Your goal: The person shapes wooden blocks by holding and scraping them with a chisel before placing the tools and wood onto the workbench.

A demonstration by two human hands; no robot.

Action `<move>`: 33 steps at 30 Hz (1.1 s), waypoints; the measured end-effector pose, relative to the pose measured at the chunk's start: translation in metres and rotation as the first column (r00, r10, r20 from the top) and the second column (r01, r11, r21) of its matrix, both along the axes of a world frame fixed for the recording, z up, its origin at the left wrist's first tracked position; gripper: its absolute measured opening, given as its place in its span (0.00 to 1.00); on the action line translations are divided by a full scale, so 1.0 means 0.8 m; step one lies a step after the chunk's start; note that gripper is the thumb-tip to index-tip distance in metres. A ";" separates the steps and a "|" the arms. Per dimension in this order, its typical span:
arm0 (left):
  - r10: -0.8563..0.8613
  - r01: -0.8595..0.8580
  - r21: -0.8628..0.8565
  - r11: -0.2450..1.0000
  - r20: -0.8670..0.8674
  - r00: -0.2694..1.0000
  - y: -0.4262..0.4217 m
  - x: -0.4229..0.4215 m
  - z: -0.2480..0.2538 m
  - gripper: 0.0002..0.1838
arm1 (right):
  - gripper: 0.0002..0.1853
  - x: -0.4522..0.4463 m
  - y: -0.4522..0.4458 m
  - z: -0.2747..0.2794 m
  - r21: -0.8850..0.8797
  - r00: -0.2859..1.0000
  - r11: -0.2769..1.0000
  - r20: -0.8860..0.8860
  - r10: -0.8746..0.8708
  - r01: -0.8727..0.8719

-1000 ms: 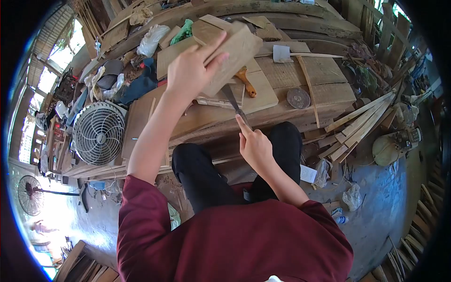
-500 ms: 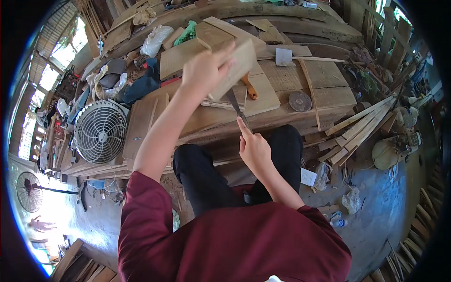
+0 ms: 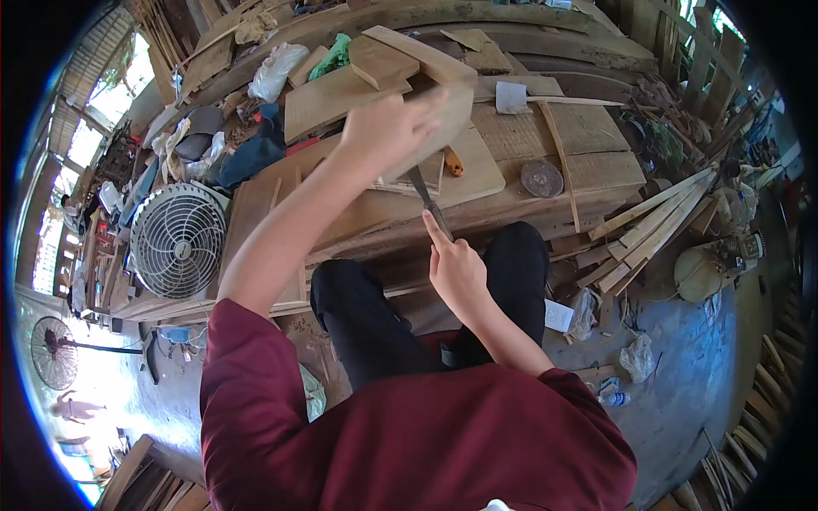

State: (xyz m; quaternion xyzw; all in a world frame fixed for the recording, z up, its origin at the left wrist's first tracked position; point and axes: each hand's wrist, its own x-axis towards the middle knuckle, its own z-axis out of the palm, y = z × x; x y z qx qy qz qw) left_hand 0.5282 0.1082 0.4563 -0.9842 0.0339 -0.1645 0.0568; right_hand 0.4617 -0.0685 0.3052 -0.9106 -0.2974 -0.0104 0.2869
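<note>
A pale wooden board [image 3: 453, 117] is tilted over the bench, and my left hand [image 3: 388, 136] is closed on its upper left side, fingers smeared by motion. Its lower end is near a small stack of wood pieces [image 3: 433, 177]. My right hand [image 3: 460, 271] grips the handle of a tool with a narrow, flat dark blade [image 3: 423, 186], index finger stretched along it. The blade points up towards the board's lower edge; its tip is hidden, so I cannot tell whether they touch. Just beyond lies an orange handle [image 3: 453, 162], partly covered by the board.
On the wooden bench [image 3: 588, 175] are a round disc [image 3: 542, 179], a white paper piece [image 3: 511, 98] and a thin strip [image 3: 558, 162]. A white fan [image 3: 181, 243] stands left. Wood offcuts [image 3: 652, 234] jut out at right, above a motor-like machine [image 3: 711, 268].
My left hand and the board have shifted slightly right and down. My right hand keeps its grip on the flat-bladed tool. The whole view has moved a little.
</note>
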 end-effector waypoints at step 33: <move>0.163 -0.159 -0.082 0.984 0.052 0.985 0.036 0.004 0.001 0.22 | 0.35 0.002 0.000 0.009 -0.025 1.000 1.000 0.009 -0.016 0.016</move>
